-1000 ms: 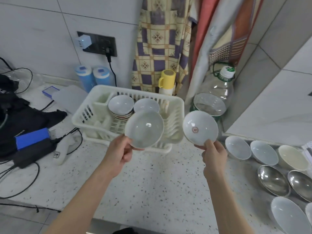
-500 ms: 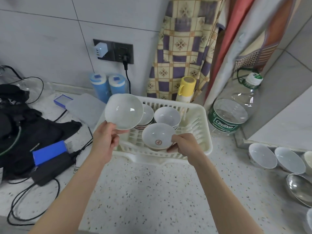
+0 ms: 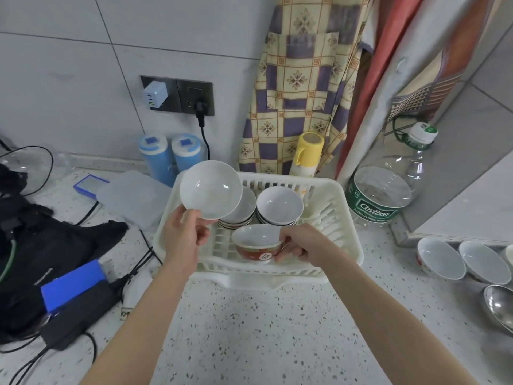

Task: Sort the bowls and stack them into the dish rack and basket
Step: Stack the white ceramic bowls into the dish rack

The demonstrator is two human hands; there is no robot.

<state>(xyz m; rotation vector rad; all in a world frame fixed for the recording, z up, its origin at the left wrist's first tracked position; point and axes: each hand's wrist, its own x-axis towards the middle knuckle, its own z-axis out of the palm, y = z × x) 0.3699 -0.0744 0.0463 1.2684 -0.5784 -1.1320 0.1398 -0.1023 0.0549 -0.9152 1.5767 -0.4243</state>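
White rack point(image 3: 347, 218): two bowl stacks point(image 3: 279, 205) | right hand point(image 3: 302, 244) grips red bowl point(image 3: 256, 243) | left hand point(image 3: 183, 234) holds white bowl point(image 3: 211, 188)

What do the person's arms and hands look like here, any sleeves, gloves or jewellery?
Both forearms are bare up to the frame edge, no sleeves showing. The left hand and right hand wear no gloves; no rings, watch or bracelet are visible.
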